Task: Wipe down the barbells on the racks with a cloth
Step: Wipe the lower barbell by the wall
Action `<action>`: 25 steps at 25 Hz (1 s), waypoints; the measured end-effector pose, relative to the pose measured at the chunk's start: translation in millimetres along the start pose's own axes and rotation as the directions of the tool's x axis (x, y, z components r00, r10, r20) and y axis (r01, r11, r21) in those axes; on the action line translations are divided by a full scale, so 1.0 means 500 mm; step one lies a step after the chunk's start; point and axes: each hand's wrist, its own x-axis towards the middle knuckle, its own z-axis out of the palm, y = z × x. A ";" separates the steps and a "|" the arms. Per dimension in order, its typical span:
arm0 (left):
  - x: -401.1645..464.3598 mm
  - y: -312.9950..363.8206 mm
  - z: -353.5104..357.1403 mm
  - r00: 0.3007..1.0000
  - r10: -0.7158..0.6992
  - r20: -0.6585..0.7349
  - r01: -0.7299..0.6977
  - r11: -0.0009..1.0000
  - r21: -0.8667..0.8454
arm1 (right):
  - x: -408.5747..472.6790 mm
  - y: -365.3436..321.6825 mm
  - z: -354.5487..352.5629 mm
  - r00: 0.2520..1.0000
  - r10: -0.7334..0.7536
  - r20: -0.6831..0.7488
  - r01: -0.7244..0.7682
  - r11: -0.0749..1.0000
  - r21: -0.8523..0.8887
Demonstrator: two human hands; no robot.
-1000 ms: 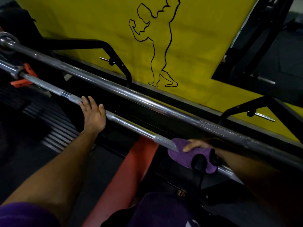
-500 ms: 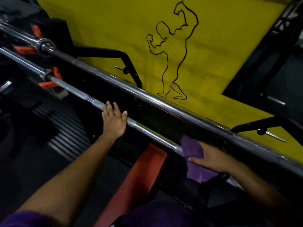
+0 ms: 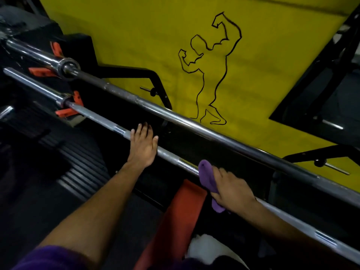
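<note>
Since a second ago the right hand (image 3: 231,189) has slid the purple cloth (image 3: 208,180) up the near barbell (image 3: 171,157) toward the left hand (image 3: 143,146), so the gap between the two hands is narrower, and more of the bar's left end and its orange clips (image 3: 67,112) now shows. That left hand lies palm-down on the bar with the arm stretched forward, its fingers nearly straight and close together, draped over the steel rather than curled round it. Fingers and thumb of the right hand are wrapped round the cloth, which is bunched over the bar, a fold sticking out above the knuckles and a tail hanging below the palm. Lengthwise, the near barbell runs from upper left to lower right across the view. Parallel to it and behind it, the far barbell (image 3: 194,126) rests before a yellow wall (image 3: 136,36) bearing a black outline of a flexing figure (image 3: 211,69). Below the cloth lies a red bench pad (image 3: 175,217).
</note>
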 end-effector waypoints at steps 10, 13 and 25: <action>0.009 -0.013 0.003 1.000 0.010 0.027 -0.011 1.000 0.017 | 0.089 -0.090 -0.022 0.995 -0.094 -0.042 0.095 0.995 0.009; 0.006 -0.011 0.008 1.000 0.019 0.002 -0.019 1.000 -0.003 | -0.005 -0.008 -0.011 0.999 -0.021 0.033 0.020 1.000 0.022; 0.009 -0.008 -0.009 0.997 0.006 0.074 -0.007 1.000 0.011 | 0.092 -0.096 0.017 0.950 -0.280 -0.137 0.269 0.959 -0.090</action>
